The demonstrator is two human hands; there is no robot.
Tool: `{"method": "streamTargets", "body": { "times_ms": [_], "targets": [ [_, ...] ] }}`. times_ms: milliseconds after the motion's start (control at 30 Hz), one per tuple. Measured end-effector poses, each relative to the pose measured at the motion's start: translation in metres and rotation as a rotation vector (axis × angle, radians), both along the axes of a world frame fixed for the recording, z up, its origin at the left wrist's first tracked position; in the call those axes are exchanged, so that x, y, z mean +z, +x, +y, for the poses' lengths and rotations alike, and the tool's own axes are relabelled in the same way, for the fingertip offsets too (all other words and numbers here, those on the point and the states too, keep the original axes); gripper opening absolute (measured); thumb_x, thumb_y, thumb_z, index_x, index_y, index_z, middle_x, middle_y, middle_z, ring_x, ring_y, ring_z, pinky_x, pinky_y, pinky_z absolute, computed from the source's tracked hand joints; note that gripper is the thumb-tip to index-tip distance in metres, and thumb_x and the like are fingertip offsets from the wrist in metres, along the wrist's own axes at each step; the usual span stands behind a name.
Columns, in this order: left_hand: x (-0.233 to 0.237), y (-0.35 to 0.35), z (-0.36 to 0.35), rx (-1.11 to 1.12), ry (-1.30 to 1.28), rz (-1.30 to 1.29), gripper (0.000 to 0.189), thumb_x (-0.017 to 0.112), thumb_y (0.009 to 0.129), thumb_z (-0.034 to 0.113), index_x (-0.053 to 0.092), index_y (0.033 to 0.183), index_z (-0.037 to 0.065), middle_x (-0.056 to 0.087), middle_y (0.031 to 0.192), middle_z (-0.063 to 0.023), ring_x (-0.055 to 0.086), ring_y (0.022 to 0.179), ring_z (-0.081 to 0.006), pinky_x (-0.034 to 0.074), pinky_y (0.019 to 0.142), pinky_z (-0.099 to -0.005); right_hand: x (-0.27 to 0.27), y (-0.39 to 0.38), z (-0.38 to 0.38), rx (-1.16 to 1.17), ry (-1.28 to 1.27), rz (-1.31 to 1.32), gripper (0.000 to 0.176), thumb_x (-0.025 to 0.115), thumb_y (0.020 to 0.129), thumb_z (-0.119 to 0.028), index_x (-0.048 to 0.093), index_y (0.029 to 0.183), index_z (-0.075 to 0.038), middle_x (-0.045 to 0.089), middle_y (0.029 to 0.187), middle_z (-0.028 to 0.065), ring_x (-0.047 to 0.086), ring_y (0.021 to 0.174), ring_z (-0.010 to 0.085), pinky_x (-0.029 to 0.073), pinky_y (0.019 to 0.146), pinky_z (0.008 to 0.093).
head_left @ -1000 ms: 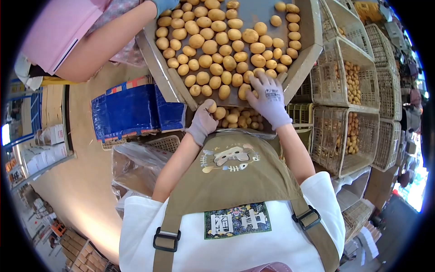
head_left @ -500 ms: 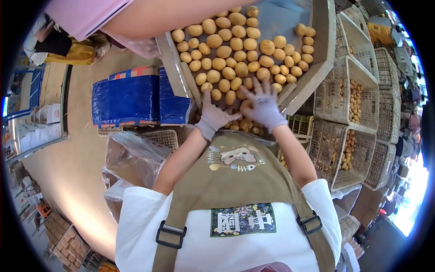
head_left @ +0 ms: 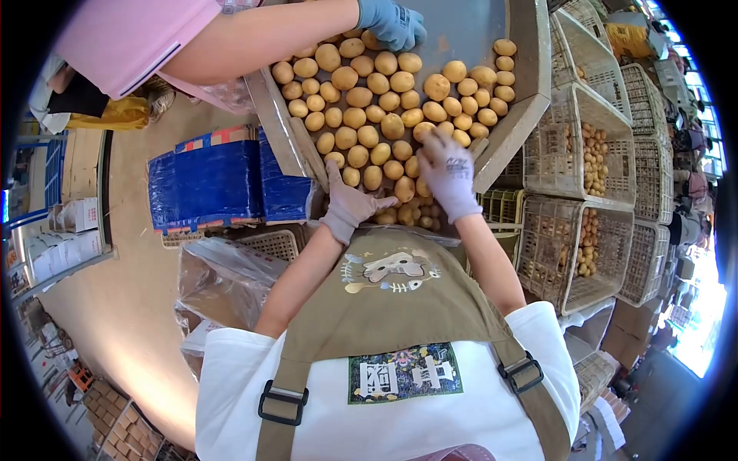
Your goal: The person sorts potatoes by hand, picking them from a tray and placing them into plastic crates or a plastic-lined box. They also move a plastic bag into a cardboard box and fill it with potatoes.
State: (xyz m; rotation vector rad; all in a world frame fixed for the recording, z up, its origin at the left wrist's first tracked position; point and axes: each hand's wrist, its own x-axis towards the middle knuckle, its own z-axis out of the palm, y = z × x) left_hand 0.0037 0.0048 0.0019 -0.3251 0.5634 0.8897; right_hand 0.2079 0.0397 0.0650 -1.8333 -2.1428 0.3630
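Note:
Many round, yellow-brown potatoes [head_left: 374, 113] lie on a sloping grey tray [head_left: 469, 34] with raised side boards. My left hand [head_left: 351, 201], in a pale glove, is open at the tray's lower left mouth. Its index finger points up beside a potato, and the thumb reaches right. My right hand [head_left: 450, 175], in a matching glove, is over the lower right potatoes. Its fingers are loosely bent and touch potatoes, with no firm grip visible; the fingertips are partly hidden. Below the mouth, between my hands, more potatoes [head_left: 411, 213] are heaped against my apron.
Another person's blue-gloved hand [head_left: 392, 23] reaches over the tray from the upper left. Plastic crates [head_left: 576, 196] with potatoes stand at right. A blue-wrapped box [head_left: 204, 184] and a plastic-lined carton [head_left: 223, 280] are at left. The side boards [head_left: 523, 115] narrow toward me.
The potatoes in the tray have shifted down toward me. My right hand's spread fingers have drawn together and bent. The other person's blue-gloved hand has come into view at the top.

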Motion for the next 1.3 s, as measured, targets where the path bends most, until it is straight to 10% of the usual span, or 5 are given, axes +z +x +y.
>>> {"method": "streamTargets", "body": {
  "times_ms": [133,233,467,900,1300],
  "targets": [
    [0.004,0.0,-0.002,-0.005,-0.026,0.017,0.111,0.045,0.077,0.088,0.011,0.16,0.023,0.011,0.165,-0.0109,0.015,0.151,-0.038,0.013,0.112,-0.0749,0.0,-0.012,0.028,-0.057,-0.168,-0.396,0.048,0.068,0.086,-0.026,0.052,0.128,-0.011,0.062,0.113,0.0127,0.069,0.094,0.0318,0.053,0.077,0.0459],
    [0.007,0.001,0.0,-0.003,-0.05,0.034,0.111,0.045,0.077,0.088,0.01,0.16,0.023,0.009,0.165,-0.0106,0.015,0.151,-0.0378,0.012,0.112,-0.0755,-0.002,-0.013,0.039,-0.058,-0.316,-0.228,0.054,0.07,0.085,-0.028,0.049,0.131,-0.01,0.062,0.118,0.0159,0.066,0.103,0.0319,0.053,0.083,0.0464],
    [0.006,0.0,0.0,-0.003,0.095,0.041,0.104,0.038,0.079,0.088,0.02,0.158,0.024,0.019,0.164,-0.0066,0.018,0.15,-0.0378,0.009,0.109,-0.0782,0.027,-0.009,0.007,-0.14,-0.263,1.379,0.061,0.063,0.074,0.012,0.044,0.13,-0.002,0.049,0.136,0.008,0.05,0.124,0.0178,0.043,0.106,0.0308],
    [-0.007,-0.001,0.002,0.004,0.085,-0.044,0.102,0.034,0.08,0.089,0.022,0.159,0.025,0.019,0.166,-0.0041,0.014,0.152,-0.0357,0.007,0.107,-0.0783,0.02,0.002,-0.012,-0.104,-0.215,1.551,0.067,0.053,0.071,0.019,0.046,0.133,-0.005,0.05,0.139,0.0105,0.055,0.124,0.0238,0.042,0.108,0.0327],
    [-0.003,-0.001,0.002,0.004,0.087,-0.038,0.102,0.035,0.08,0.087,0.021,0.159,0.025,0.019,0.165,-0.0061,0.014,0.151,-0.0369,0.008,0.109,-0.0768,0.018,0.009,-0.017,-0.001,-0.433,2.036,0.043,0.053,0.088,-0.003,0.05,0.13,-0.013,0.05,0.136,0.0151,0.061,0.112,0.0309,0.052,0.099,0.0481]
  ]
}}
